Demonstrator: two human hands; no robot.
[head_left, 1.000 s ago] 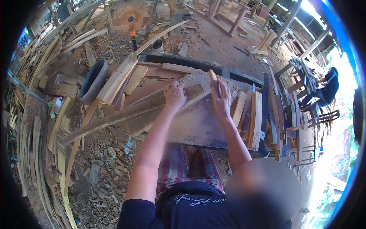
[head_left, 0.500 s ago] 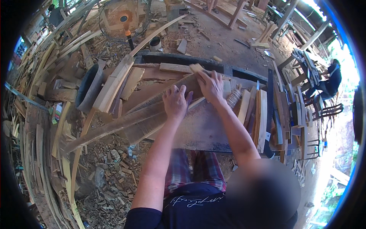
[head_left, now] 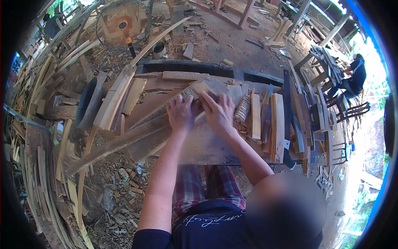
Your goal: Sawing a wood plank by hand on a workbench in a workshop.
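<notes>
A wide, dark wooden board lies aslant on the bench with a long narrow strip of wood along it, which sticks out past the bench at the left. My left hand presses on these pieces near their middle, its fingers bent over the wood. Just to its right, my right hand grips a small pale wood block against the board's upper face. The block partly shows beyond my fingertips. Both thumbs and the undersides of my fingers are hard to make out.
Right of my hands lie a rope-wrapped bundle, pale wood pieces and a handsaw. A curved timber rests at the bench's left, beside a dark bucket-like container. Beyond the bench stands a round fan. Offcuts litter the floor.
My right hand and the pale block have slid nearer to me along the board. My left hand stays at about the same place on the wood. The whole view has shifted slightly.
</notes>
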